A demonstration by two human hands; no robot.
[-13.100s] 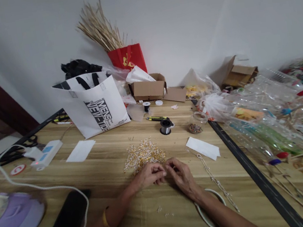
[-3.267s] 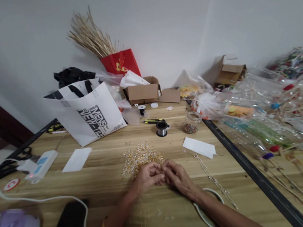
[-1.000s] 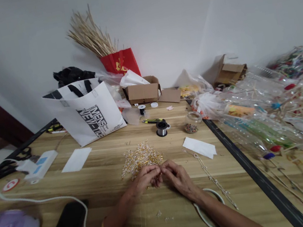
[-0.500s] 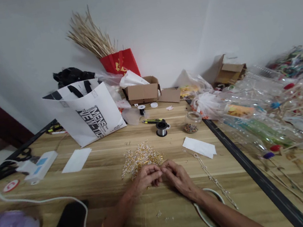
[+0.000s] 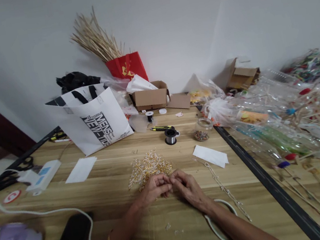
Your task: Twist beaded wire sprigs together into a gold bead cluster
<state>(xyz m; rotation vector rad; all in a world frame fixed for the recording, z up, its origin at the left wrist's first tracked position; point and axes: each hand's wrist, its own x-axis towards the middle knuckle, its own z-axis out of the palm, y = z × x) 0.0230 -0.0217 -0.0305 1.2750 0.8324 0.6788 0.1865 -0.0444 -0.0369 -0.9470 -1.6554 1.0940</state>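
My left hand point(image 5: 158, 186) and my right hand point(image 5: 186, 184) meet fingertip to fingertip low over the wooden table point(image 5: 107, 210). Both are closed in a pinch, and whatever lies between the fingers is too small to make out. Just behind my left hand is a tangled heap of gold and clear beaded strands point(image 5: 149, 166). A chain-like beaded strand point(image 5: 225, 189) lies stretched out to the right of my right hand. A few tiny clear bits point(image 5: 168, 226) are on the wood in front of my hands. Under my right forearm lies a pale ring point(image 5: 214, 230).
A spool of wire point(image 5: 170, 136), a yellow-black cutter point(image 5: 163, 128) and a glass jar of beads point(image 5: 201, 132) stand behind the heap. White paper point(image 5: 211, 155) is at right, plastic bottles point(image 5: 261, 136) beyond. A white bag point(image 5: 95, 118), power strip point(image 5: 43, 177) and cable are left.
Almost nothing differs. My hands stay together in the same place, with only a slight shift of the fingers.
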